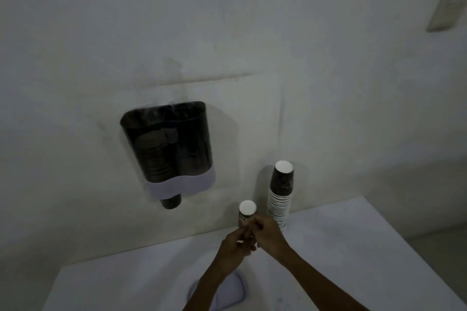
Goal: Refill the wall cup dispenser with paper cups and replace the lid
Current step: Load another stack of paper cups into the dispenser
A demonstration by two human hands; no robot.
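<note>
The dark, see-through cup dispenser (168, 149) hangs on the wall with its top open and a white band at its base. Its left column holds stacked cups, and one cup (171, 201) pokes out below. A tall stack of upside-down paper cups (280, 194) stands on the white table by the wall. Both hands hold a short, bottom-up stack of cups (246, 213) above the table: my left hand (233, 251) grips it low, my right hand (267, 233) pinches it from the right. The white lid (231, 290) lies on the table, partly hidden under my left forearm.
The white table (353, 247) runs along the wall, its right edge dropping to the floor. A pale switch plate (444, 14) is fixed high on the wall at the right.
</note>
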